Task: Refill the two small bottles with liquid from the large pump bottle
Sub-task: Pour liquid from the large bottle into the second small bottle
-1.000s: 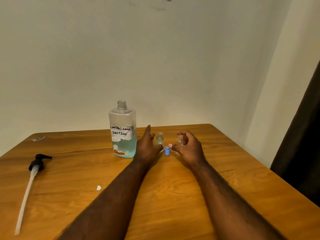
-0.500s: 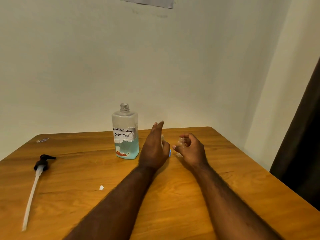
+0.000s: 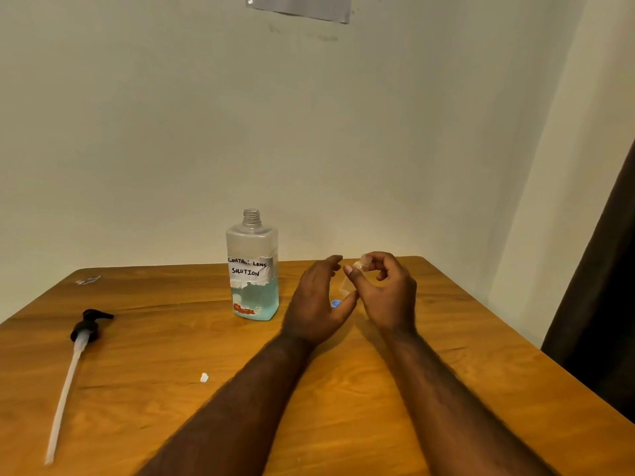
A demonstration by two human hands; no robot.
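**A:** What is the biggest thing there?

**B:** The wooden table [image 3: 429, 389], set into a corner of pale walls. On it, towards the back, stands the large bottle [image 3: 252, 269], upright with its neck uncovered. It is clear, with blue liquid filling roughly the bottom third and a handwritten label reading "contact lens solution".

**A:** And its pump?

**B:** The pump [image 3: 90, 326] lies flat near the table's left edge, well apart from the bottle. Its black head points away from the person and its long white tube runs back towards them.

**A:** Now the hands.

**B:** Both reach forward just right of the large bottle, close together. The left hand [image 3: 318, 304] is loose, back to the camera, fingers gently curved and spread a little, with nothing in it. The right hand [image 3: 390, 297] is raised off the table, thumb and curled fingers pinching the small bottle [image 3: 361, 266], which is clear and partly hidden by the fingers. I cannot tell whether it holds any liquid.

**A:** The second small one?

**B:** I cannot make it out.

**A:** Anything smaller?

**B:** A blue cap [image 3: 335, 303] sits on the table between the hands, right by the left thumb; whether they touch I cannot tell. A white scrap [image 3: 204, 377] lies nearer the person, left of the left forearm.
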